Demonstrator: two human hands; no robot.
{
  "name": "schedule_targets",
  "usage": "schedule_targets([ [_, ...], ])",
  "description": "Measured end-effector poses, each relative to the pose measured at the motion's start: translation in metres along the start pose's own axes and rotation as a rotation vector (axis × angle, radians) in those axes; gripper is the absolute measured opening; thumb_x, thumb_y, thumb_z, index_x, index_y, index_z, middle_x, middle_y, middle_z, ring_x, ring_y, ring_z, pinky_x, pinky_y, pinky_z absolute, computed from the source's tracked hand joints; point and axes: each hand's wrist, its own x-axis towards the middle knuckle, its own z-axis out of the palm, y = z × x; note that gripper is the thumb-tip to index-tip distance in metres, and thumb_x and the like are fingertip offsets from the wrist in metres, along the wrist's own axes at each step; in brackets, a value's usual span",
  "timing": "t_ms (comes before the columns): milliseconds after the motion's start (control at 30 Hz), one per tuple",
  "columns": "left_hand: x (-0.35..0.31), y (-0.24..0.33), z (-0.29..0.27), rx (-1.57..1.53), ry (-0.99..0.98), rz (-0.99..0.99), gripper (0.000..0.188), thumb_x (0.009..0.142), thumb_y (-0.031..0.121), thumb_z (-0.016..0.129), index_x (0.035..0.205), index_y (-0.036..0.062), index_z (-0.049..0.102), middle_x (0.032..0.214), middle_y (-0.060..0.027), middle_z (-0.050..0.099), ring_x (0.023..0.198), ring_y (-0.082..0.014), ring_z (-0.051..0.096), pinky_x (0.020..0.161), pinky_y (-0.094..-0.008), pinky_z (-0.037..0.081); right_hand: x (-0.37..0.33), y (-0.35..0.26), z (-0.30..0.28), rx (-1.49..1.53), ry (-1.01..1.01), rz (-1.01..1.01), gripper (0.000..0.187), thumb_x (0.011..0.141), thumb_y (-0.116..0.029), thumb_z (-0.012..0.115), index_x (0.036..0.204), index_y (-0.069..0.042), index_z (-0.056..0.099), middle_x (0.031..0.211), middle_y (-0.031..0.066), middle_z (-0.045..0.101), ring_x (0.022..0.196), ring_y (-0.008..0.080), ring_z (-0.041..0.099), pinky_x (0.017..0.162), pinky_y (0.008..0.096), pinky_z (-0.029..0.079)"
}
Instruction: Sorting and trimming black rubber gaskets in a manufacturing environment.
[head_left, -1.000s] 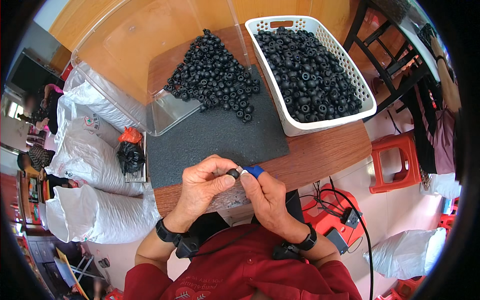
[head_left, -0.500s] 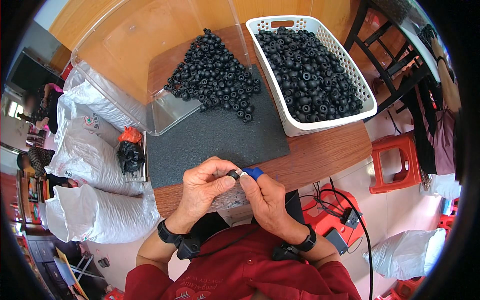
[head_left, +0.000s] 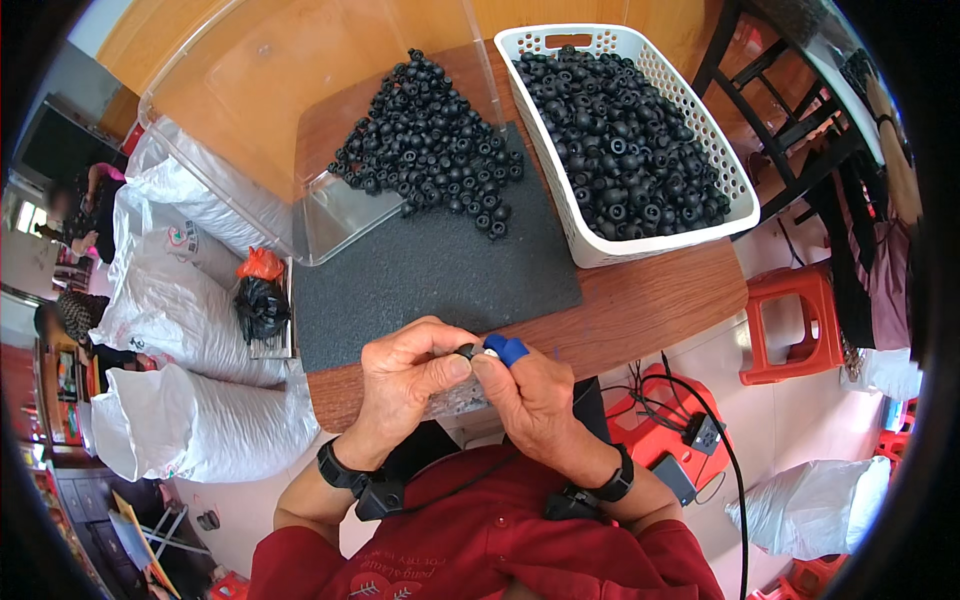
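Observation:
At the table's near edge, my left hand [head_left: 408, 372] pinches a small black round part [head_left: 467, 351] between thumb and fingertips. My right hand [head_left: 530, 388] meets it there, its thumb and fingers closed on a small whitish piece [head_left: 488, 352], too small to name. Blue covers [head_left: 508, 348] wrap fingers of that hand. Beyond both hands lies a dark grey mat [head_left: 430, 290]. A pile of black hollow round parts [head_left: 430, 150] spills across it from a clear plastic bin [head_left: 350, 228] lying on its side.
Right of the mat stands a white perforated basket [head_left: 655, 248] full of similar black parts. White sacks [head_left: 200, 420] line the left side. A red stool [head_left: 795, 325] and cables [head_left: 690, 400] are on the right. People sit at the far left.
My fingers have shifted slightly around the black part, which is now more covered. Right-hand fingers have turned a little, showing more of the blue covers.

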Motion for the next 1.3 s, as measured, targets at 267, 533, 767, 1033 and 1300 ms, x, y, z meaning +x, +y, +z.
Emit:
schedule_targets([
  [267, -0.006, -0.007, 0.004, -0.218, 0.053, -0.062, 0.025, 0.075, 0.009, 0.075, 0.094, -0.005, 0.067, 0.085, -0.0076, 0.062, 0.076, -0.0139, 0.058, 0.07, -0.0248, 0.046, -0.009, -0.002, 0.001, 0.256, -0.029, 0.287, 0.017, 0.091, -0.013, 0.059, 0.085, 0.002, 0.059, 0.062, 0.0084, 0.053, 0.054, 0.0136, 0.053, 0.049, 0.0296, 0.041],
  [533, -0.006, -0.008, 0.002, -0.06, 0.064, -0.008, 0.021, 0.077, 0.004, 0.073, 0.096, -0.002, 0.068, 0.089, -0.0051, 0.062, 0.081, -0.0116, 0.058, 0.071, -0.0227, 0.046, -0.007, 0.0, 0.001, 0.478, -0.04, 0.485, 0.023, 0.094, -0.022, 0.058, 0.092, 0.001, 0.061, 0.068, -0.0009, 0.053, 0.066, 0.0043, 0.045, 0.055, 0.0234, 0.041],
  [767, -0.001, -0.006, 0.006, 0.164, 0.068, 0.111, 0.017, 0.07, -0.005, 0.07, 0.087, -0.0028, 0.068, 0.083, -0.0072, 0.063, 0.075, -0.0139, 0.058, 0.066, -0.0242, 0.046, -0.004, -0.005, -0.002, 0.585, -0.053, 0.593, 0.017, 0.092, -0.016, 0.06, 0.09, 0.001, 0.063, 0.075, -0.0048, 0.054, 0.072, 0.0024, 0.045, 0.06, 0.0217, 0.042],
  [1033, 0.016, 0.009, 0.013, 0.122, -0.016, 0.195, 0.013, 0.074, 0.005, 0.071, 0.085, -0.0023, 0.069, 0.079, -0.0063, 0.061, 0.07, -0.0121, 0.055, 0.06, -0.0243, 0.043, -0.012, 0.002, -0.006, 0.671, 0.01, 0.614, 0.02, 0.094, -0.018, 0.057, 0.087, 0.001, 0.06, 0.071, -0.0075, 0.047, 0.067, 0.0019, 0.039, 0.055, 0.0199, 0.035],
  [1300, 0.126, 0.069, 0.072, 0.355, -0.131, 0.307, 0.019, 0.078, 0.005, 0.067, 0.097, 0.0004, 0.067, 0.079, -0.0003, 0.06, 0.071, -0.0052, 0.054, 0.061, -0.0196, 0.043, -0.021, 0.018, 0.001, 0.582, 0.003, 0.584, 0.02, 0.094, -0.018, 0.058, 0.088, 0.002, 0.061, 0.072, -0.0078, 0.049, 0.068, 0.0021, 0.041, 0.057, 0.0204, 0.037],
])
